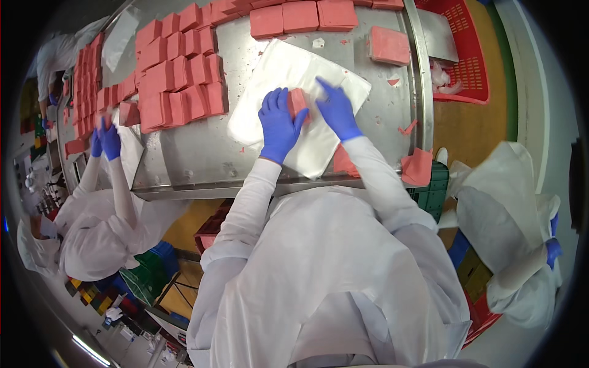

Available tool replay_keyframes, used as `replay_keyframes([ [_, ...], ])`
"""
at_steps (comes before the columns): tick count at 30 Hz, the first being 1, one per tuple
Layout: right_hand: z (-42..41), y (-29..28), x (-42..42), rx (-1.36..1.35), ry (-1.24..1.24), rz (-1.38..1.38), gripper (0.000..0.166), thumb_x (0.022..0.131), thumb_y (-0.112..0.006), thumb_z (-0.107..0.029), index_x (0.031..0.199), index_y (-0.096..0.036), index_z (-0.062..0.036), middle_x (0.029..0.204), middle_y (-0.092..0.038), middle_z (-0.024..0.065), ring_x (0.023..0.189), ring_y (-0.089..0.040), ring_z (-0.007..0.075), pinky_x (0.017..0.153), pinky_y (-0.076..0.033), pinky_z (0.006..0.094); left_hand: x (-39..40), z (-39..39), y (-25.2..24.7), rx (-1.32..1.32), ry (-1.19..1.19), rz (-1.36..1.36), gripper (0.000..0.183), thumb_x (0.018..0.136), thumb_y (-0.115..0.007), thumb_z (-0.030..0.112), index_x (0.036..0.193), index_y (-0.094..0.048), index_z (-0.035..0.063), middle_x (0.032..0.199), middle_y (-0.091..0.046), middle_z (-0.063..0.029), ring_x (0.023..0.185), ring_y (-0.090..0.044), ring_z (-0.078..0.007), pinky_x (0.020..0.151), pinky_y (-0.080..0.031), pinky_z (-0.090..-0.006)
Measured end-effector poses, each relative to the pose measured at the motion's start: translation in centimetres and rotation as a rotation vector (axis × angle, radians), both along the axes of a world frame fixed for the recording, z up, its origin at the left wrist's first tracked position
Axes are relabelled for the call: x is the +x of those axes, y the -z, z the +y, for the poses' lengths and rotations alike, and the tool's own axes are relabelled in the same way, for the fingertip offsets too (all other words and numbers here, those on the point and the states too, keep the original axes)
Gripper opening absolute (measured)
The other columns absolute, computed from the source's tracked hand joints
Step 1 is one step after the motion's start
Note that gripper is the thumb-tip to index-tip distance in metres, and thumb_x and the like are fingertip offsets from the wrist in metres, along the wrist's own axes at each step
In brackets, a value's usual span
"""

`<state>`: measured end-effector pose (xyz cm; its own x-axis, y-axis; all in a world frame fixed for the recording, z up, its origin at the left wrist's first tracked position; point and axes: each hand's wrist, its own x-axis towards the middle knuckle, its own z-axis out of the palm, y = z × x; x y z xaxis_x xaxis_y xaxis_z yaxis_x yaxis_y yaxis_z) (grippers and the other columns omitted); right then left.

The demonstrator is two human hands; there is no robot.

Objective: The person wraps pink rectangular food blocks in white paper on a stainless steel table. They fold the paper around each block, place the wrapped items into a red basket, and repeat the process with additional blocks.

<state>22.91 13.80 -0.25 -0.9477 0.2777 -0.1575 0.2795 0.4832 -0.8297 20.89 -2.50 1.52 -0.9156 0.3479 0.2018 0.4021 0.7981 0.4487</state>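
Note:
On the steel table, a pile of white plastic sheets or bags (257, 110) lies askew in front of me. A small stack of pink, meat-like slices (298, 102) stands on it. My left hand (280, 122), in a blue glove, has its fingers along the stack's left side and its thumb around the near right side. Just to the right, my blue-gloved right hand (338, 110) is over the plastic with the index finger stretched out and slightly blurred. It holds nothing that I can see. Loose pink slices (345, 162) lie partly under my right forearm.
Rows of pink slice stacks (177, 78) fill the table's left, with larger stacks (301, 18) along the back. One stack (389, 45) and scraps (407, 127) lie right. A red crate (478, 55) stands beyond the table rim (421, 69). A co-worker's gloved hands (106, 140) work at left; another person (501, 221) is right.

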Motion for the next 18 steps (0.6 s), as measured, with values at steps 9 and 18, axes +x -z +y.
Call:
replay_keyframes([
  [9,-7.1,-0.2,1.1,0.253,-0.333,0.481,0.046,0.083,-0.056,-0.006,0.128,-0.052,-0.0018,0.126,-0.054,0.0194,0.116,-0.054,0.0338,0.1,-0.042,0.0399,0.4,-4.6,1.3,0.492,-0.315,-0.207,0.037,0.087,-0.067,0.018,0.115,-0.053,-0.0003,0.103,-0.06,-0.0147,0.083,-0.06,-0.0209,0.074,-0.05,-0.0312],
  [18,-11.0,0.3,1.5,0.662,-0.294,0.395,0.045,0.079,-0.062,-0.018,0.121,-0.054,-0.0029,0.118,-0.053,0.0159,0.12,-0.045,0.0313,0.11,-0.025,0.0551,0.0,-7.4,-0.3,0.536,-0.532,-0.461,0.023,0.091,-0.062,0.019,0.101,-0.066,-0.0015,0.087,-0.069,-0.0084,0.077,-0.061,-0.0124,0.071,-0.048,-0.0259],
])
